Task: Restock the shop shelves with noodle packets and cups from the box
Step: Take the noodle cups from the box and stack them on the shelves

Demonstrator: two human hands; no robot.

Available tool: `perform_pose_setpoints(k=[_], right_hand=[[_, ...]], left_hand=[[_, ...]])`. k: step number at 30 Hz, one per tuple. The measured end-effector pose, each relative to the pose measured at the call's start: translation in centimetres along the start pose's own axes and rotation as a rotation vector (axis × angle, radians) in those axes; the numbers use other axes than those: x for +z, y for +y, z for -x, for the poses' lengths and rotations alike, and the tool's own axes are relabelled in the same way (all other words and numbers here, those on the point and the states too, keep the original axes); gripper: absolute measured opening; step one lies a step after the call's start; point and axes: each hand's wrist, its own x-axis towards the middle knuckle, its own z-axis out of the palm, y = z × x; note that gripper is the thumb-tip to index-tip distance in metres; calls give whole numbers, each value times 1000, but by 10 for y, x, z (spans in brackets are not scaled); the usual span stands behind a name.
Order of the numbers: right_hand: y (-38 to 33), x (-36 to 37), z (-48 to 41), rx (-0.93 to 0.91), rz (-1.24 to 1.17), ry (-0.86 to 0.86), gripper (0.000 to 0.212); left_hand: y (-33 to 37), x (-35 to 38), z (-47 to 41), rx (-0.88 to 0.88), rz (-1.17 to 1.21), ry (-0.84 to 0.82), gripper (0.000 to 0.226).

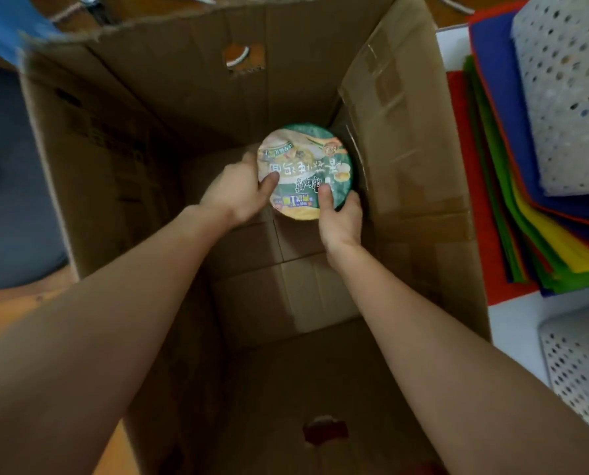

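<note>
Left hand (pixel 233 195) and right hand (pixel 341 219) each clasp the rim of the noodle cup (pixel 305 168) deep inside the box (pixel 406 132), near its right wall; probably light, thin-walled and film-slick, it is best held by the stiffer rim.

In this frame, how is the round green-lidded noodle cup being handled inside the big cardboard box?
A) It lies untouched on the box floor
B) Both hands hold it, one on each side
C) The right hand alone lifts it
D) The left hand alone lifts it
B: the left hand and the right hand hold opposite sides of the round green-lidded noodle cup, each with its thumb on the lid, inside the brown cardboard box.
</note>
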Motion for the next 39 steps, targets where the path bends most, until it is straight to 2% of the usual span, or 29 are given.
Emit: perform_pose_setpoints(k=[7,11,17,24,27,32,36,39], right_hand=[[-55,-62,76,-154,196,-89,36],[-93,-102,120,-211,290,-116,35],[-166,-173,202,-308,333,-121,34],[-251,-247,302,-391,338,-19,42],[-281,-275,364,-436,318,47,38],[-311,-327,472,-488,265,236,35],[-320,-384,559,-434,224,410,39],[-317,-435,624,-418,112,514,33]], left_hand=[[27,-68,102,51,-188,105,40],[52,-109,157,36,-207,149,41],[101,-181,246,127,-246,189,39],[157,-258,330,310,-307,224,39],[177,-290,366,432,-364,233,40],[199,-338,443,648,-441,296,40],[229,-366,502,824,-502,322,40],[268,-377,544,953,-550,328,40]])
